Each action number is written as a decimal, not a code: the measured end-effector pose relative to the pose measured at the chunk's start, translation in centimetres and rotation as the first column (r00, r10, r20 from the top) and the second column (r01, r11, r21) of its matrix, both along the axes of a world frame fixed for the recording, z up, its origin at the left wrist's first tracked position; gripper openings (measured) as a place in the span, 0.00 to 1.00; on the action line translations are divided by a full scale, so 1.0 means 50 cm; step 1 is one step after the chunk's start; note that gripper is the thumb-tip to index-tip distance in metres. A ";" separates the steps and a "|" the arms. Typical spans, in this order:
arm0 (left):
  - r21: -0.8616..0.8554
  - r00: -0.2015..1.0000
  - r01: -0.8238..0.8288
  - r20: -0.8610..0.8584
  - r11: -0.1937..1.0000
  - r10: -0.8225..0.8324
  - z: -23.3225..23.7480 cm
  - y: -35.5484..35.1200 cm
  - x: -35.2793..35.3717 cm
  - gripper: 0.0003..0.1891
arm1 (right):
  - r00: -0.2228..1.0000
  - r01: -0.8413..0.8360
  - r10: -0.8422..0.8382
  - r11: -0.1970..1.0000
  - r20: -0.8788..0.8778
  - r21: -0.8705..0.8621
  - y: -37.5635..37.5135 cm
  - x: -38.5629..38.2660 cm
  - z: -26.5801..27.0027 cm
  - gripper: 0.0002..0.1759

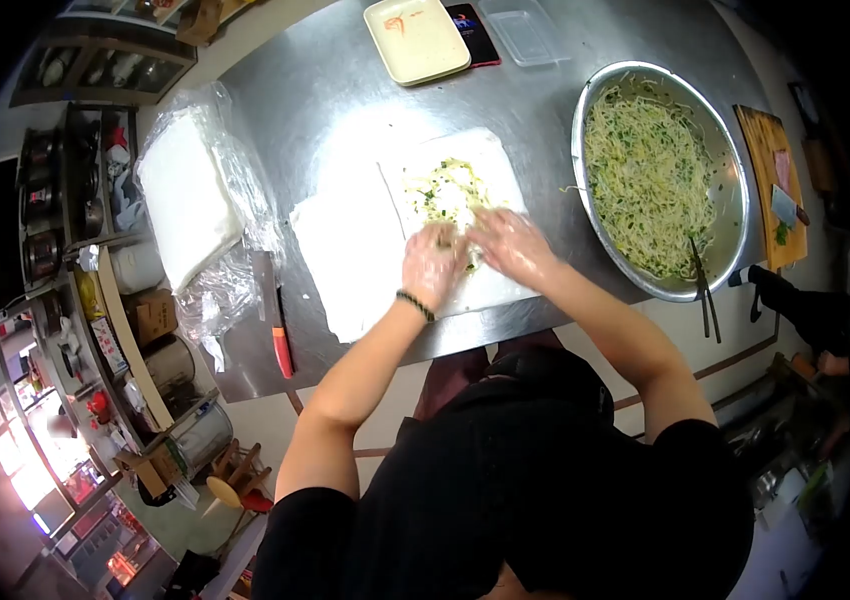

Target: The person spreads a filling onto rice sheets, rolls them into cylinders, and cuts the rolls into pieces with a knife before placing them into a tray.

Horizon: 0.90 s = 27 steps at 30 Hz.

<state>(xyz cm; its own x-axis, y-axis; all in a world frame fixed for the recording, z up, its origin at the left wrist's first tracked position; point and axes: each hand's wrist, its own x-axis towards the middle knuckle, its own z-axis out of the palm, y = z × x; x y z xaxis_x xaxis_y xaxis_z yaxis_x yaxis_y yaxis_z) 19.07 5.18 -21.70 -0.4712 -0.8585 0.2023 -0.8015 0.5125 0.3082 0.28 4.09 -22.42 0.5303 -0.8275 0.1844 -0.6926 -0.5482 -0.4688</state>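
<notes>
A stack of thin white sheets (493,172) lies in front of me on the steel table, with a loose mound of shredded vegetable filling (440,190) on top. My left hand (433,268), in a clear plastic glove, bends its fingers down onto the near part of the filling. Beside it, my right hand (517,247), gloved too, reaches in from the right with its fingers stretched over the filling. Both hands touch the mound, and they partly hide it. A second pile of white sheets (343,265) sits just to the left.
At right stands a large steel bowl (582,170) of shredded filling, with dark chopsticks (705,300) at its edge. Beyond it, a cleaver (787,207) rests on a cutting board (760,140). Plastic-wrapped white sheets (185,195) and a red-handled knife (282,345) lie left; a cream tray (420,50) is at the back.
</notes>
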 end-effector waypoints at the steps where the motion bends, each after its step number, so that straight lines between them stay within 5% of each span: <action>1: 0.121 0.997 -0.055 0.057 0.991 0.049 -0.019 0.040 0.005 0.10 | 1.000 -0.001 0.001 1.000 0.000 0.001 0.027 -0.019 -0.006 0.13; 3: 0.422 0.971 -0.221 0.014 0.879 0.237 -0.004 0.098 -0.013 0.09 | 0.996 0.000 0.014 0.987 -0.085 0.158 0.063 -0.044 -0.015 0.13; 4: 0.317 0.995 0.004 0.098 0.948 -0.037 -0.034 0.111 -0.004 0.10 | 0.996 -0.001 0.015 0.987 -0.084 0.158 0.060 -0.045 -0.014 0.13; 6: 0.297 0.996 0.023 0.072 0.955 -0.046 -0.038 0.084 -0.020 0.13 | 0.978 0.027 0.045 0.940 -0.203 0.340 0.049 -0.039 -0.007 0.13; 8: 0.194 0.977 -0.148 0.178 0.970 0.113 -0.006 0.006 -0.043 0.16 | 0.987 0.066 -0.019 0.953 -0.160 0.296 0.054 -0.042 0.001 0.13; 9: 0.201 0.967 -0.253 0.082 0.946 0.241 -0.003 -0.016 -0.056 0.20 | 0.990 0.102 -0.074 0.961 -0.117 0.256 0.059 -0.045 0.005 0.12; 10: 0.104 0.973 -0.226 0.065 0.968 0.220 -0.017 -0.024 -0.062 0.22 | 0.990 0.107 -0.078 0.962 -0.120 0.252 0.061 -0.046 0.007 0.12; 12: 0.315 0.986 0.061 0.126 0.947 -0.106 -0.015 -0.050 -0.082 0.23 | 0.978 0.141 -0.052 0.880 -0.203 0.454 0.068 -0.045 0.007 0.11; 14: 0.359 0.974 0.077 0.172 0.930 -0.147 0.000 -0.074 -0.089 0.21 | 0.980 0.103 -0.018 0.897 -0.197 0.430 0.082 -0.052 -0.002 0.11; 16: 0.235 0.944 -0.278 0.244 0.931 0.220 -0.002 -0.128 -0.082 0.19 | 0.993 0.103 -0.116 0.905 0.006 0.413 0.084 -0.055 0.004 0.12; 17: 0.072 0.969 -0.236 0.096 0.969 0.228 -0.023 -0.146 -0.075 0.15 | 0.992 0.108 -0.122 0.905 0.009 0.412 0.077 -0.055 -0.006 0.12; 20: 0.131 1.000 -0.002 -0.002 0.991 0.002 -0.016 -0.174 -0.066 0.11 | 0.992 0.057 -0.093 0.940 0.091 0.337 0.072 -0.055 -0.016 0.12; 21: 0.158 0.996 -0.094 0.012 0.983 0.093 0.028 -0.158 -0.070 0.09 | 0.972 0.110 -0.167 0.945 0.165 0.307 0.074 -0.042 0.021 0.11; 24: 0.375 0.930 0.101 0.293 0.922 -0.221 0.005 -0.028 -0.043 0.10 | 0.927 0.185 -0.238 0.963 0.289 0.198 0.081 -0.037 0.010 0.11; 25: 0.392 0.986 0.119 -0.158 0.912 -0.061 0.023 0.035 -0.031 0.11 | 0.932 0.154 -0.220 0.960 0.289 0.233 0.081 -0.045 -0.003 0.11; 26: 0.107 0.959 0.279 0.016 0.954 -0.282 0.003 0.076 0.001 0.13 | 0.934 0.127 -0.205 0.956 0.292 0.264 0.078 -0.048 -0.010 0.12; 27: 0.279 0.993 0.103 0.028 0.955 -0.115 0.016 0.087 0.004 0.14 | 0.933 0.128 -0.204 0.958 0.295 0.258 0.066 -0.047 -0.001 0.12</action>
<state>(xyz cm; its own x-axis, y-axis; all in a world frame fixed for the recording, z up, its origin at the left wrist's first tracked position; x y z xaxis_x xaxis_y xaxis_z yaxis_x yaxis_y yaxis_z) 19.28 9.51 -20.91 -0.5680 -0.8209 -0.0587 -0.7613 0.4970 0.4165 -2.07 7.41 -22.47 0.3270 -0.9383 0.1127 -0.5595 -0.2883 -0.7771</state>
